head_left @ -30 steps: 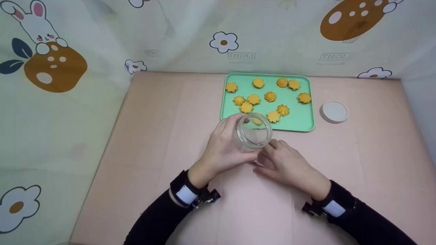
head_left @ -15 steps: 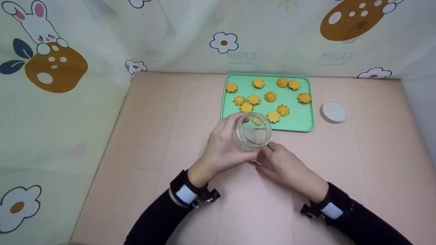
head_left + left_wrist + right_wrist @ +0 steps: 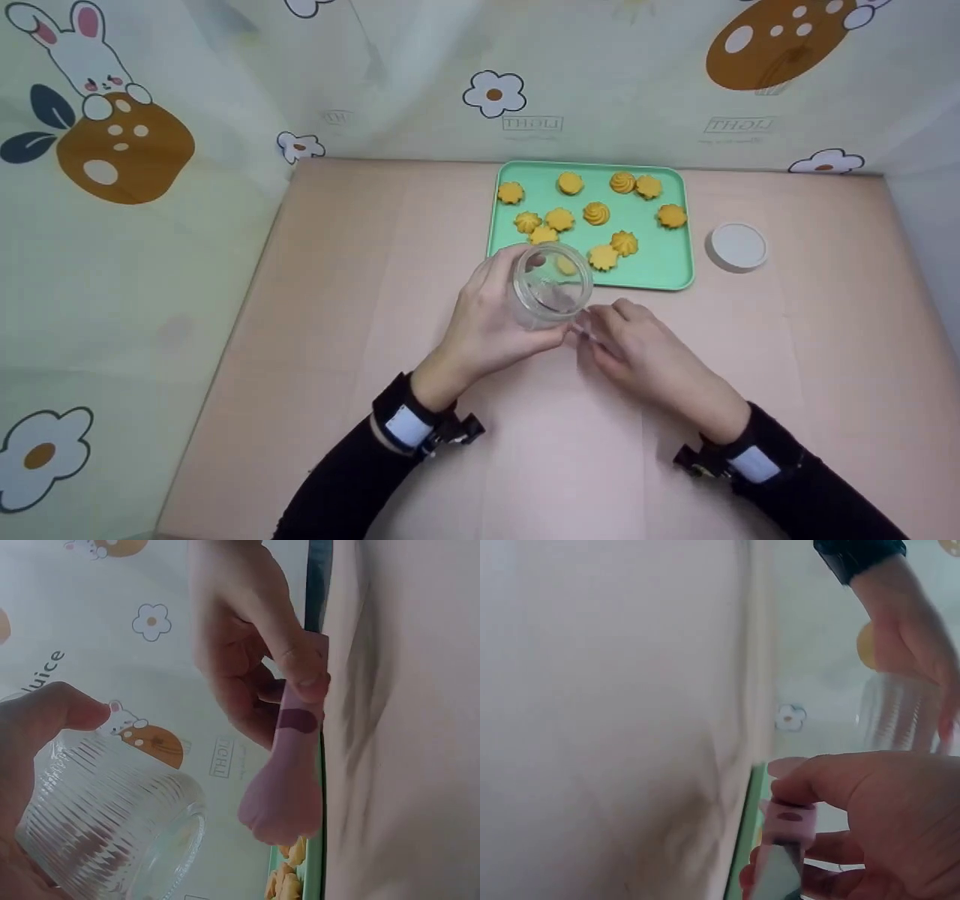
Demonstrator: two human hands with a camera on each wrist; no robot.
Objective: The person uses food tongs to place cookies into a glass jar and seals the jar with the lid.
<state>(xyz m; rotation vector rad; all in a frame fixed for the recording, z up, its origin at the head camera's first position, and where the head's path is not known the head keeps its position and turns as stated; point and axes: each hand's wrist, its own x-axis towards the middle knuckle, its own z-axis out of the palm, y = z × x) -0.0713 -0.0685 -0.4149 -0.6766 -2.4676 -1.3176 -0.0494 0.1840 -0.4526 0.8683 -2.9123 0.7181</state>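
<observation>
A clear ribbed jar (image 3: 531, 316) sits within the left-hand grip (image 3: 484, 319), thumb and fingers curled around its side. Just beside it, the right-hand grip (image 3: 652, 356) is closed in a pinch on the handle of a pink paw-shaped tool (image 3: 285, 784), its broad end projecting past the fingers. From above, the right hand mostly hides this tool; the jar overlaps a green tray (image 3: 660, 266) of cookies (image 3: 596, 214). On the backdrop (image 3: 165, 585), "Juice" is readable, its start cut off by the thumb.

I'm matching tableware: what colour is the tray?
The tray is mint green, seen best in the head view.
</observation>
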